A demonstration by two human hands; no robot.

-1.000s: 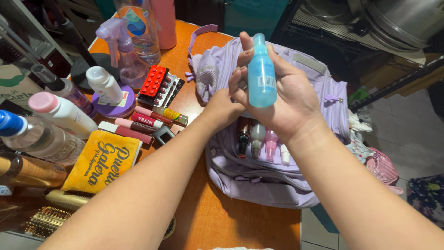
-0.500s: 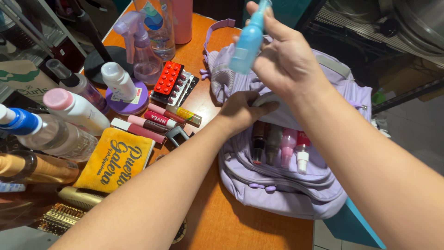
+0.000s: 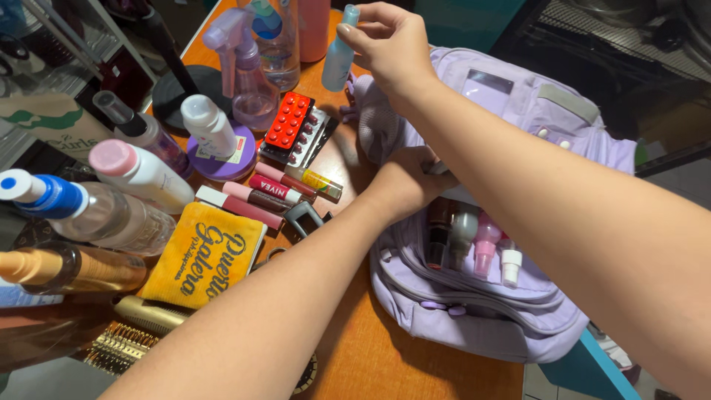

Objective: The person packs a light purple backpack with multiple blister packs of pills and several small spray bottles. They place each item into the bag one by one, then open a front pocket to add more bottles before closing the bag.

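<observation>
My right hand holds a small light-blue spray bottle by its top, above the far part of the orange table, near the red pill blister pack. My left hand rests on the open lilac toiletry bag and grips its inner edge. Inside the bag, several small bottles stand in a row under an elastic band.
Left of the bag lie lip-balm tubes, a yellow pouch, a gold hairbrush, a lilac trigger sprayer, a clear bottle with a blue cap, a pink-capped white bottle and a round purple jar.
My right hand has carried the blue spray bottle from above the bag up and to the far left, toward the items on the table. My left hand has stayed at the bag.
</observation>
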